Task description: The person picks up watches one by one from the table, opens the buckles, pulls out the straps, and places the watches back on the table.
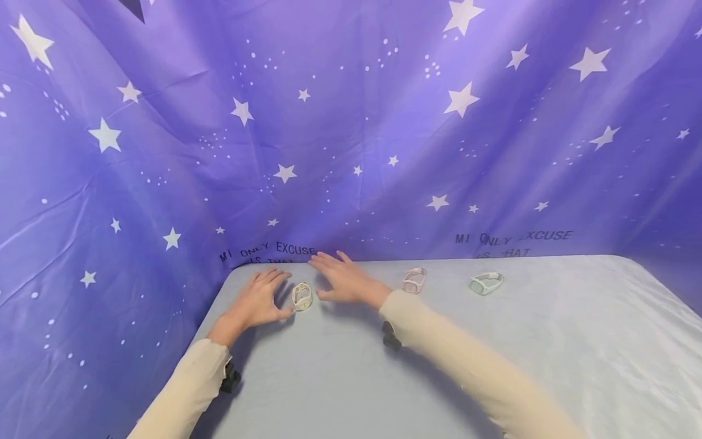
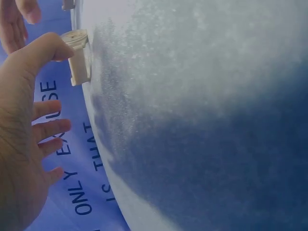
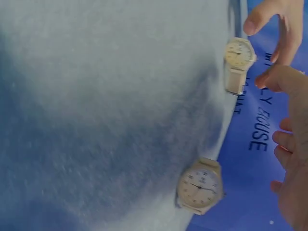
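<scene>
A cream-yellow wristwatch [image 1: 302,297] with its strap closed in a loop stands near the far edge of the table, between the two hands. My left hand [image 1: 259,300] is on its left, fingers spread and thumb tip right at the watch's edge. In the left wrist view that thumb [image 2: 53,46] overlaps the watch [image 2: 79,57]. To the right, my right hand [image 1: 345,278] has its fingers extended, apart from the watch. The right wrist view shows the watch's round dial [image 3: 239,53] with my right thumb [image 3: 274,79] close beside it. Neither hand holds anything.
Farther right stand a pink wristwatch [image 1: 414,280] and a pale green wristwatch [image 1: 486,283], both looped. A light grey-blue cloth covers the table [image 1: 340,378]. A purple curtain [image 1: 351,134] with stars hangs right behind the far edge and along the left side.
</scene>
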Demonstrator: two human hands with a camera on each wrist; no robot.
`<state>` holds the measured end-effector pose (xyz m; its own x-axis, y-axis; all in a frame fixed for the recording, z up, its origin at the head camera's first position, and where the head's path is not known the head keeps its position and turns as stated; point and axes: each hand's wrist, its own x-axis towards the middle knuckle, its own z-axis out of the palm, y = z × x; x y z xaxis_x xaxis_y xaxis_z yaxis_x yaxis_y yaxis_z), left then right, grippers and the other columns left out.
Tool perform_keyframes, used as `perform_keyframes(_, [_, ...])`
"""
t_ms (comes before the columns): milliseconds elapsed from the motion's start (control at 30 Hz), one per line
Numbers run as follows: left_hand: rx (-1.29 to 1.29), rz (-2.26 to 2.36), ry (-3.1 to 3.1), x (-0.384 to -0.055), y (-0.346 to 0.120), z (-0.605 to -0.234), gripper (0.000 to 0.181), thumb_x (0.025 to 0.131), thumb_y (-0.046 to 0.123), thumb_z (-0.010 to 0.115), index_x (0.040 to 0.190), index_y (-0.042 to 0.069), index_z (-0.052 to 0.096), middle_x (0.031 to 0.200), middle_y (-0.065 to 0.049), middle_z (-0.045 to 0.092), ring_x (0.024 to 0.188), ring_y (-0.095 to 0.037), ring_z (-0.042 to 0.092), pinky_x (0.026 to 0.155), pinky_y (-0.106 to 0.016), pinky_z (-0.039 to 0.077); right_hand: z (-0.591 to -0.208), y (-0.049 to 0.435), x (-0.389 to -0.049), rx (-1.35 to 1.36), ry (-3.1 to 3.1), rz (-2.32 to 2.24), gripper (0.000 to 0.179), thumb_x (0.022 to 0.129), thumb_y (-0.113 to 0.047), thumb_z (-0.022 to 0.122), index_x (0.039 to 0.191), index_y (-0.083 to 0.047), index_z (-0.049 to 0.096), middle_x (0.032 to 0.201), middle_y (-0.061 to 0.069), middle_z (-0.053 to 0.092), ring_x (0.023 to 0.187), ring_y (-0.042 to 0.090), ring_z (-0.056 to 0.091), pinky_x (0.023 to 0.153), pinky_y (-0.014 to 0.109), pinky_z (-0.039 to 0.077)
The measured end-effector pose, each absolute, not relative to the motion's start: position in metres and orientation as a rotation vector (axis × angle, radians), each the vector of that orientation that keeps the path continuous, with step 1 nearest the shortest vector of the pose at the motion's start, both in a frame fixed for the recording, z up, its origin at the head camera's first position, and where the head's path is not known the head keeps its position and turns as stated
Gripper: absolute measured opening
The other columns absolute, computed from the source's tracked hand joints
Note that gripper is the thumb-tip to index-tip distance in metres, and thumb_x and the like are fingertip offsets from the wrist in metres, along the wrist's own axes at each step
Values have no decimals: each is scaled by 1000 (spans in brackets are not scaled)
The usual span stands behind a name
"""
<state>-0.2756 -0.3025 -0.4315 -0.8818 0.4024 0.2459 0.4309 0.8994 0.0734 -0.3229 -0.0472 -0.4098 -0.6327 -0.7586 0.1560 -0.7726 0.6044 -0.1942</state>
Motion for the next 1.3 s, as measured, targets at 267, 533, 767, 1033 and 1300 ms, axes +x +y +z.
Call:
perform_keyframes(267, [-647,-162,-2821,-282,-300,-437,76,71,48,77,133,6,62,130,-15,66,128,-37,57,115,-62,38,-424,-56,-327,1329,-2755,184,72,97,-42,60,155,-6,39,163,15,37,155,32,27,128,57,18])
perform_keyframes(533, [-642,-153,-2854,-283,-298,-440,73,74,49,73,132,5,63,132,-16,65,129,-38,56,116,-62,37,-434,-63,-328,1315,-2788,160,71,96,-43,59,154,-6,40,162,14,39,153,32,32,127,57,21])
perform_keyframes(767, [-647,-170,-2866,-284,-296,-445,71,74,48,72,131,6,63,131,-15,66,128,-38,57,115,-62,38,-437,-71,-326,1328,-2787,121,69,95,-41,62,152,-6,44,159,13,44,151,31,36,126,56,24])
perform_keyframes(1033, [-650,-207,-2862,-284,-295,-448,68,73,46,72,128,6,65,129,-14,68,127,-37,58,114,-61,40,-439,-77,-324,1293,-2833,79,64,96,-40,59,151,-9,47,159,9,46,152,27,36,127,55,23])
perform_keyframes(1300, [-653,-245,-2835,-284,-294,-449,61,74,42,72,123,7,66,124,-12,69,124,-36,60,112,-60,42,-442,-78,-326,1290,-2836,108,58,96,-38,59,146,-9,52,156,9,50,151,28,38,127,56,23])
